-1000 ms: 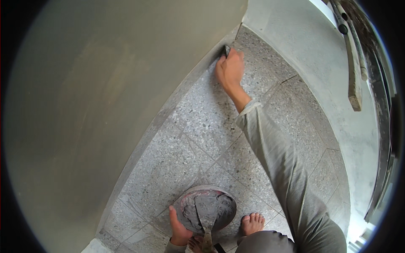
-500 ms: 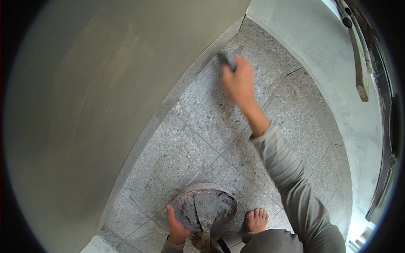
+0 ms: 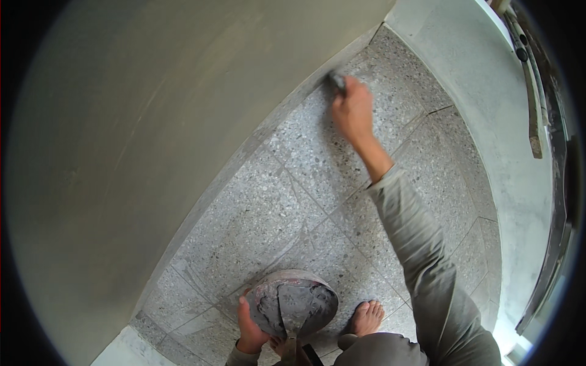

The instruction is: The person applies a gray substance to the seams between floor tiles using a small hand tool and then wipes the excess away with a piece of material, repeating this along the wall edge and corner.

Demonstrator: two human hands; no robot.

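My right hand (image 3: 355, 114) reaches far forward, its fingers closed on a small dark grey block (image 3: 337, 82), blurred; I cannot tell its kind. The block is at the joint where the speckled floor tile (image 3: 238, 219) meets the skirting tile (image 3: 245, 148). Down by my feet, my left hand (image 3: 251, 327) grips the left side of a round bowl (image 3: 307, 274), thumb up along its wall. Wet grey grout (image 3: 321, 299) coats the bowl's inside. A wide-bladed putty knife (image 3: 295, 305) rests in it, its handle pointing toward me.
A plain grey-green wall (image 3: 134, 140) rises along the left. On the right, a pale curved-looking ledge (image 3: 470, 91) borders the floor, with a wooden bar (image 3: 532, 116) lying on it. My bare foot (image 3: 368, 317) stands right of the bowl.
The view has shifted slightly. My right hand and the dark block have moved a little along the skirting joint. My left hand stays on the bowl.
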